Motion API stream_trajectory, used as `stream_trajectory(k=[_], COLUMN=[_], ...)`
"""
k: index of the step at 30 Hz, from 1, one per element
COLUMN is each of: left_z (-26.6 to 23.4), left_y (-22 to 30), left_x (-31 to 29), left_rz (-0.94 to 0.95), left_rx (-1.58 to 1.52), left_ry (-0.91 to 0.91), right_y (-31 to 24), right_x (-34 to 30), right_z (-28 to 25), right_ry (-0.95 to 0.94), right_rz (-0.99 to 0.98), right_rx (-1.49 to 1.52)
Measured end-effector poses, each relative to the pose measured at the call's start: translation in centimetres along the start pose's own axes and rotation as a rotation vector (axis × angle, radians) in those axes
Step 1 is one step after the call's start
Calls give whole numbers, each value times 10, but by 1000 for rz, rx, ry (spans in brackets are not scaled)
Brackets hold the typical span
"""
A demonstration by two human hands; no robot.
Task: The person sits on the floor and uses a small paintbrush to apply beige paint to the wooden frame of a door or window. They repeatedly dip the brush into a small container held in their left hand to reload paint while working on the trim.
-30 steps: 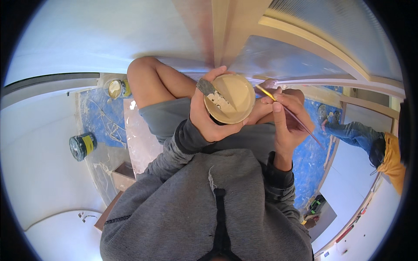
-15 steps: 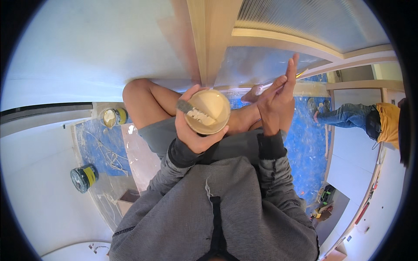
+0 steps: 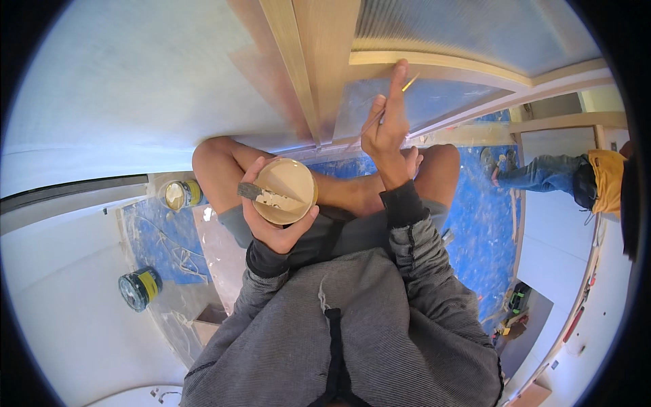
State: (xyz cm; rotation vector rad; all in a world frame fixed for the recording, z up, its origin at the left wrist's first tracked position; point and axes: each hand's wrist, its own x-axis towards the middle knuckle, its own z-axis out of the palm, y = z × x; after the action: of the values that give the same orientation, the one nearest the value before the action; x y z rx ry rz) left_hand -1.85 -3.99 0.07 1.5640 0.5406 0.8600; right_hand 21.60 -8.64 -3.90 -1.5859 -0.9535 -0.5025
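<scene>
My left hand [image 3: 270, 232] is wrapped round a round tub [image 3: 303, 178] of cream-coloured paste or paint, held above my crossed legs. A flat tool [image 3: 274, 198] with a rough grey end and a cream-smeared length lies across the tub's mouth. My right hand [image 3: 388, 133] is raised beside the wooden frame [image 3: 329, 61], its index finger stretched up in front of the lower rail. A thin stick with a yellow end [image 3: 409, 83] passes between its fingers; its kind is too small to tell. Whether the fingertip touches the wood I cannot tell.
Ribbed glass [image 3: 468, 30] fills the frame's upper part. Blue sheeting [image 3: 478, 237] covers the floor. Two tins stand at the left, one nearer [image 3: 140, 288] and one farther [image 3: 183, 195]. A person in jeans [image 3: 542, 178] is at the far right. A cardboard box [image 3: 209, 322] sits lower left.
My left hand has moved left and slightly down with the tub. My right hand has swung left and up toward the frame's rail, and the yellow-ended stick now shows more plainly.
</scene>
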Motion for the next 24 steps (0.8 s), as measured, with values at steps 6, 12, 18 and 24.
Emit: stream_trajectory(k=[6,12,18,24], left_z=[4,0,-4,-3], left_y=[-1,1,0,-7], left_x=[3,4,10,15], left_rz=[31,29,44,35], left_rx=[-5,-1,45,39], left_ry=[-17,-44,-22,-42], right_y=[-15,-4,0,4], right_x=[8,29,40,49], right_z=[-5,2,-10,-19], right_ry=[166,348,249,180], right_rz=[29,90,-89,-212], right_rx=[-78,-139,-256,-244])
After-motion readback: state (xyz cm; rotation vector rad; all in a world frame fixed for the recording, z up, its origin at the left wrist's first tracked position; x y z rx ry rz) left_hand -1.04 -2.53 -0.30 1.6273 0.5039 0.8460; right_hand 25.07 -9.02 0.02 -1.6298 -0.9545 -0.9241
